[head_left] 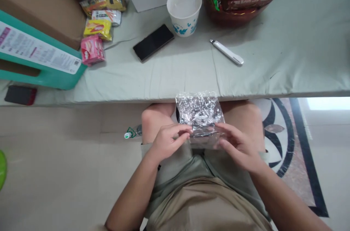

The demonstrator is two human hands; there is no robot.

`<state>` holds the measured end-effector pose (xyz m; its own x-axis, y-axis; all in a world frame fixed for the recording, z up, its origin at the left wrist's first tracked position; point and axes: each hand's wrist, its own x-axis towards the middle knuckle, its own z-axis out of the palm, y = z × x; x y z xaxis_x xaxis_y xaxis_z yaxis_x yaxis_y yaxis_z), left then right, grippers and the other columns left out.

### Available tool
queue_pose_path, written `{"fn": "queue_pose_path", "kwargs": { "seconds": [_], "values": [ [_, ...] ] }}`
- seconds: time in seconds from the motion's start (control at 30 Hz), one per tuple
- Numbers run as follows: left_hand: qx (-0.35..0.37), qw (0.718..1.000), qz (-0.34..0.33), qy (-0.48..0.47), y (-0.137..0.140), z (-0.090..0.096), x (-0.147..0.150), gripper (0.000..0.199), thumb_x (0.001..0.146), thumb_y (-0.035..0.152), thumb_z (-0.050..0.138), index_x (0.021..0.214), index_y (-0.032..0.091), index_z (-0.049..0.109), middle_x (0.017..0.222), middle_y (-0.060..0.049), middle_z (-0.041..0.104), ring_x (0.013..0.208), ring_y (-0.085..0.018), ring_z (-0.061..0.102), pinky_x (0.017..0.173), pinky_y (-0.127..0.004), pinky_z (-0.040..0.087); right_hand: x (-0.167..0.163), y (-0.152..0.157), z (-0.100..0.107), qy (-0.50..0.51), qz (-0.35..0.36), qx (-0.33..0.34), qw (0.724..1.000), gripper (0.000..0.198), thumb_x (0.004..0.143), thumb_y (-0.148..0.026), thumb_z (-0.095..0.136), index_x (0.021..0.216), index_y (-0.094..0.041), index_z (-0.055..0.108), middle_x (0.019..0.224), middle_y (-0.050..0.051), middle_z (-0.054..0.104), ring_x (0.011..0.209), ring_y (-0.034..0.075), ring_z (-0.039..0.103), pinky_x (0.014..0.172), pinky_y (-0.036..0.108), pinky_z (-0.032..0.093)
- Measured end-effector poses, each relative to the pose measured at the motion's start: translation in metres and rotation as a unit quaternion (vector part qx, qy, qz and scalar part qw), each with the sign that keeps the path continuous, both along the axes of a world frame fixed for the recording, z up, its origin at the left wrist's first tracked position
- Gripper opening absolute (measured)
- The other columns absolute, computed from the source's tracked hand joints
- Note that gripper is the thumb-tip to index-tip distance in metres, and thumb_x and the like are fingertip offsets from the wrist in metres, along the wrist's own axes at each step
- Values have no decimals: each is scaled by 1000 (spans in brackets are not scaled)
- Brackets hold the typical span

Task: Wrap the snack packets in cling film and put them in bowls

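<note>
Carton [41, 47] with a blurred, unreadable label stands well left of the hands, beside small packs [97, 30], lettering illegible. A phone [153, 43] lies ahead of the left hand [169, 141], which pinches a clear plastic bag [201, 109] over the lap. Just beyond comes the table [300, 59] edge, then a paper cup [184, 23] and white cutter [227, 52]. The right hand [242, 147] touches the bag's right side, grip unclear; ahead sits a basket [232, 19] of packets.
</note>
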<state>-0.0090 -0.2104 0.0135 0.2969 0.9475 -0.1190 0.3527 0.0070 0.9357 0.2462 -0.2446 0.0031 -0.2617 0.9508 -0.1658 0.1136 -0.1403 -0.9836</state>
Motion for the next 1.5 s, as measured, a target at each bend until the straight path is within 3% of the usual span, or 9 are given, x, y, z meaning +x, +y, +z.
{"fn": "queue_pose_path", "kwargs": {
  "seconds": [0.13, 0.37, 0.6, 0.83, 1.03, 1.1, 1.2, 1.33, 1.5],
  "values": [
    [-19, 999, -41, -6, 2, 3, -2, 22, 86, 17, 69, 102, 23, 82, 91, -7, 82, 71, -15, 74, 60, -21, 55, 1, 3, 4, 38, 77, -40, 996, 34, 97, -28, 62, 129, -27, 71, 121, 10, 77, 50, 9, 68, 48, 21, 59],
    [-28, 996, 35, -72, -5, 1, 1, 21, 84, 18, 72, 102, 22, 82, 107, -11, 81, 66, -13, 72, 58, -22, 56, -6, 1, -2, -43, -110, 85, 989, 19, 95, -28, 64, 91, -23, 81, 88, 7, 81, 77, 19, 78, 69, 29, 66],
    [28, 999, 21, 34, -6, 3, -5, 41, 81, 19, 77, 122, 26, 75, 85, -4, 75, 68, -14, 64, 66, -26, 55, -17, 14, 14, -98, -40, 247, 963, 22, 87, -14, 67, 104, -27, 72, 93, 5, 79, 84, 19, 76, 76, 32, 62],
    [192, 978, 33, 71, -2, 11, -3, 22, 84, 12, 68, 93, 26, 81, 79, -4, 66, 69, -14, 62, 64, -26, 51, -18, 19, 24, -186, -54, 325, 926, 42, 86, -3, 61, 119, -29, 64, 78, 0, 64, 74, 16, 64, 70, 31, 54],
    [216, 974, 47, -49, 6, 28, 3, 12, 82, 14, 70, 83, 24, 76, 115, -9, 71, 117, -26, 65, 105, -43, 52, -10, 22, 29, -260, -150, 351, 887, 13, 82, -13, 71, 87, -25, 69, 105, 7, 58, 108, 25, 62, 92, 40, 54],
    [145, 979, 35, -139, 12, 32, 6, 5, 87, 22, 70, 89, 23, 74, 108, -8, 75, 110, -25, 70, 101, -43, 55, -9, 27, 33, -177, -115, 284, 935, 9, 86, -16, 68, 86, -24, 66, 107, 6, 65, 113, 25, 64, 98, 42, 52],
    [-12, 971, 31, -238, 24, 28, 11, 32, 80, 37, 82, 106, 22, 70, 94, -5, 76, 85, -19, 72, 77, -31, 58, -12, 35, 36, -7, -103, 58, 993, 8, 95, -28, 62, 87, -25, 62, 81, 1, 68, 81, 18, 68, 75, 33, 55],
    [-217, 953, -2, -211, 31, 10, 19, 36, 73, 42, 88, 91, 16, 71, 72, 0, 66, 62, -9, 56, 57, -21, 44, -21, 42, 28, 177, -183, -162, 953, 24, 89, -45, 68, 84, -25, 57, 68, -1, 62, 61, 15, 60, 57, 28, 50],
    [-319, 895, 143, -276, 22, -9, 25, 42, 66, 46, 92, 78, 13, 68, 66, 1, 63, 58, -7, 54, 55, -20, 44, -29, 37, 13, 174, -113, -257, 944, 46, 72, -46, 84, 104, -25, 59, 84, 1, 68, 74, 16, 65, 68, 30, 55]
  ]
}}
